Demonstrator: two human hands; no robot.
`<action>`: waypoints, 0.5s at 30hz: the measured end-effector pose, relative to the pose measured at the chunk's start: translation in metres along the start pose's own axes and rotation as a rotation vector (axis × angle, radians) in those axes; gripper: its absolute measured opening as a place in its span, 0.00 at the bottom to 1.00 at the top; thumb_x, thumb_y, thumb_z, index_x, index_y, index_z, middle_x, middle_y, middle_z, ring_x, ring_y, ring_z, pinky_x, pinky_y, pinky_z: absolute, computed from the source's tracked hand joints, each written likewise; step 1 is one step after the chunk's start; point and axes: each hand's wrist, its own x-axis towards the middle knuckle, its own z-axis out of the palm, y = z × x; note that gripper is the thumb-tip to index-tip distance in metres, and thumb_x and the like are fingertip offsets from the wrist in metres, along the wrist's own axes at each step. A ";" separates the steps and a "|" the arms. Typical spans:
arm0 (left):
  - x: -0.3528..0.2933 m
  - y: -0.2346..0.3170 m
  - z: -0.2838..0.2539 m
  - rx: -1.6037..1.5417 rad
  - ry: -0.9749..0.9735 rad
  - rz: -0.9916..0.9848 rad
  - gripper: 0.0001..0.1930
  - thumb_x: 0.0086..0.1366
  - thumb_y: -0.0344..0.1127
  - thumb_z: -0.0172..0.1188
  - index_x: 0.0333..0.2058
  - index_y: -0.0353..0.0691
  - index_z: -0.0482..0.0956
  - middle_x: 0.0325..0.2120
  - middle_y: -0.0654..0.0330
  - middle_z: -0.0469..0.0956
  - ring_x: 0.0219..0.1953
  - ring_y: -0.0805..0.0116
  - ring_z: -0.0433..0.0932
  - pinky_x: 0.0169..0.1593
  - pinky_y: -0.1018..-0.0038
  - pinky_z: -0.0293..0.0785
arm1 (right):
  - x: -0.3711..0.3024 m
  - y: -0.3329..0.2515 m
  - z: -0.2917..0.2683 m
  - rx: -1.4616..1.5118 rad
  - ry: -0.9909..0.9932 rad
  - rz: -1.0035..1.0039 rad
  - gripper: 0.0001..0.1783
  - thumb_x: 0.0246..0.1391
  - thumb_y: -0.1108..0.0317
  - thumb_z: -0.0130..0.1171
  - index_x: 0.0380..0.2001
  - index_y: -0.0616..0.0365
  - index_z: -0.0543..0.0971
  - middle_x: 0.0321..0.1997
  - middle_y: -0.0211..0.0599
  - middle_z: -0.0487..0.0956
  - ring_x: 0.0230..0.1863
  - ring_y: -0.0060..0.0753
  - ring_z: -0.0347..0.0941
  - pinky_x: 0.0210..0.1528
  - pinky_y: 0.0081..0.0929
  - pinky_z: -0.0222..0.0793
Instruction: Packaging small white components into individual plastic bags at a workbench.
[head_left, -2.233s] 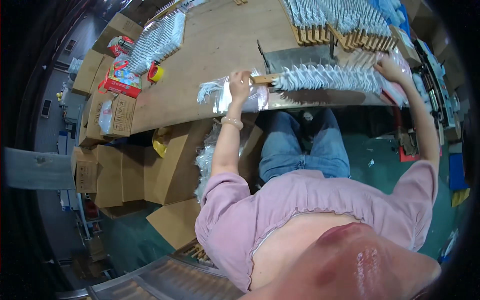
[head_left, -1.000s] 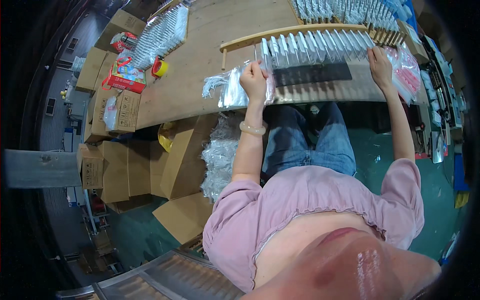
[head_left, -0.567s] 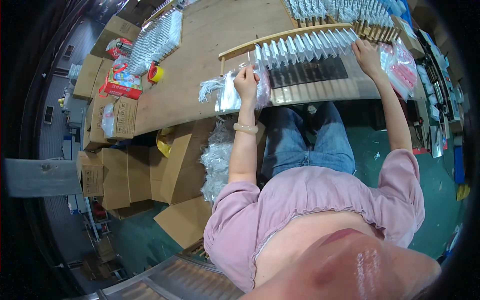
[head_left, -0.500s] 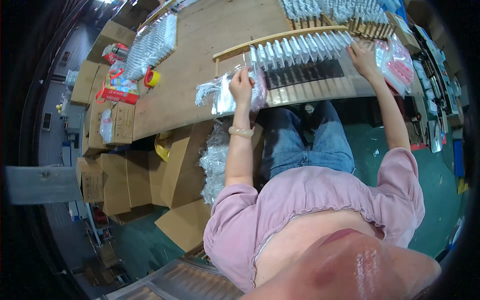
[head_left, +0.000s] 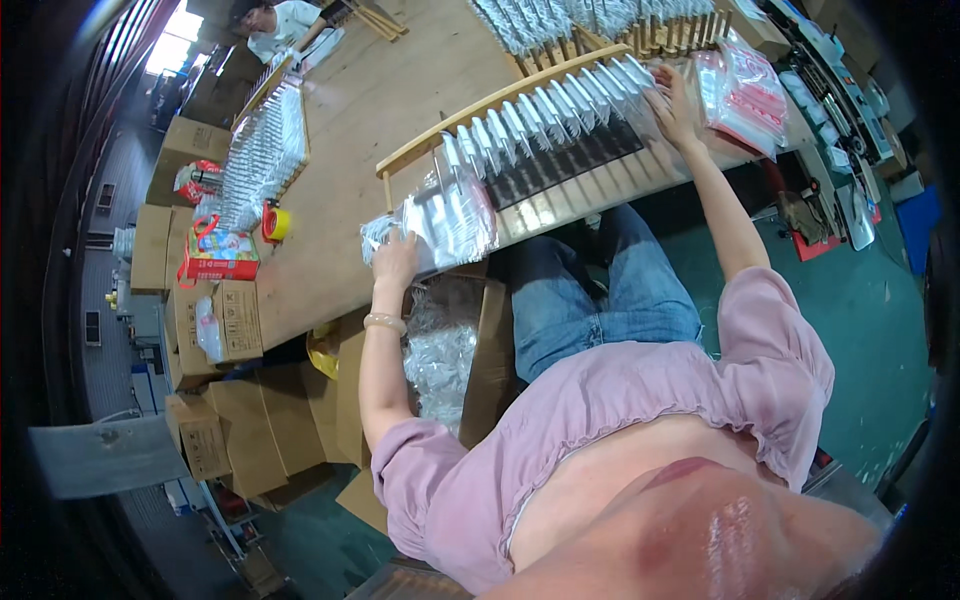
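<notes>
My left hand (head_left: 395, 260) reaches to the near left table edge, fingers stretched out over a bundle of thin white strands (head_left: 374, 236). Right beside it lies a stack of clear plastic bags (head_left: 455, 222). A long wooden rack (head_left: 490, 103) stands across the table, with a row of white pieces in clear sleeves (head_left: 550, 108) hanging along it. At the rack's right end, my right hand (head_left: 676, 108) has its thumb and fingers closed at the edge of the last sleeved piece; the fingertips are partly hidden. Under the row lies a dark flat mat (head_left: 570, 165).
More filled racks stand at the far right (head_left: 600, 25) and left (head_left: 262, 150). Pink-marked plastic bags (head_left: 740, 95) lie right of my right hand. Yellow tape (head_left: 277, 223), a red box (head_left: 222, 252) and cartons (head_left: 240, 320) line the left. Another person (head_left: 285, 28) works at the far left.
My left hand has moved from the rack's left end down to the white strands. My right hand remains at the rack's right end. The view has turned, bringing another person into sight.
</notes>
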 end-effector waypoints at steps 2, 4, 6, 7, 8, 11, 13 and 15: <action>0.006 -0.001 0.000 0.090 -0.173 0.038 0.13 0.60 0.39 0.52 0.43 0.43 0.74 0.41 0.50 0.75 0.30 0.49 0.79 0.34 0.55 0.76 | 0.010 0.003 0.008 0.031 -0.012 -0.018 0.29 0.55 0.65 0.57 0.57 0.59 0.61 0.51 0.45 0.71 0.53 0.37 0.69 0.55 0.31 0.64; 0.010 -0.001 0.005 0.077 -0.188 0.014 0.13 0.59 0.39 0.53 0.41 0.43 0.75 0.38 0.50 0.76 0.30 0.49 0.80 0.35 0.56 0.76 | 0.018 0.006 0.013 0.030 -0.027 -0.071 0.29 0.55 0.64 0.57 0.57 0.59 0.62 0.51 0.44 0.71 0.53 0.38 0.69 0.56 0.31 0.63; 0.013 0.000 0.004 0.044 -0.224 -0.039 0.12 0.58 0.40 0.54 0.38 0.41 0.78 0.33 0.48 0.78 0.29 0.48 0.80 0.35 0.56 0.76 | 0.020 0.009 0.015 0.031 -0.027 -0.093 0.29 0.55 0.63 0.57 0.57 0.60 0.62 0.52 0.44 0.71 0.53 0.39 0.69 0.56 0.31 0.62; 0.014 0.000 0.000 0.051 -0.224 -0.034 0.12 0.58 0.40 0.54 0.38 0.41 0.78 0.33 0.48 0.78 0.29 0.48 0.80 0.35 0.56 0.76 | 0.021 0.011 0.015 0.067 -0.045 -0.045 0.28 0.54 0.63 0.57 0.56 0.60 0.63 0.51 0.44 0.71 0.53 0.39 0.69 0.56 0.32 0.62; 0.014 -0.001 -0.004 0.030 -0.167 -0.125 0.11 0.58 0.40 0.55 0.35 0.41 0.78 0.31 0.48 0.79 0.30 0.48 0.80 0.35 0.57 0.76 | 0.020 0.013 0.016 0.103 -0.063 0.003 0.27 0.54 0.63 0.57 0.55 0.60 0.64 0.51 0.44 0.72 0.53 0.39 0.69 0.56 0.32 0.62; 0.010 -0.009 -0.019 -0.009 -0.049 -0.302 0.11 0.56 0.41 0.57 0.30 0.39 0.80 0.27 0.48 0.80 0.31 0.48 0.80 0.36 0.58 0.77 | 0.021 0.014 0.016 0.037 -0.071 0.030 0.26 0.53 0.63 0.57 0.54 0.61 0.67 0.51 0.44 0.73 0.54 0.38 0.69 0.56 0.31 0.62; 0.005 -0.027 -0.036 -0.138 0.254 -0.362 0.12 0.54 0.41 0.58 0.26 0.38 0.80 0.26 0.47 0.80 0.30 0.49 0.80 0.36 0.61 0.76 | 0.023 0.010 0.013 -0.167 -0.067 -0.019 0.25 0.53 0.64 0.57 0.53 0.61 0.68 0.50 0.43 0.74 0.54 0.36 0.69 0.56 0.30 0.62; 0.004 -0.044 -0.058 -0.376 0.277 -0.499 0.14 0.51 0.39 0.57 0.31 0.34 0.81 0.28 0.44 0.79 0.31 0.50 0.80 0.36 0.60 0.75 | 0.026 0.012 0.004 -0.221 -0.093 -0.057 0.24 0.53 0.65 0.57 0.53 0.61 0.69 0.50 0.42 0.74 0.54 0.35 0.69 0.56 0.30 0.63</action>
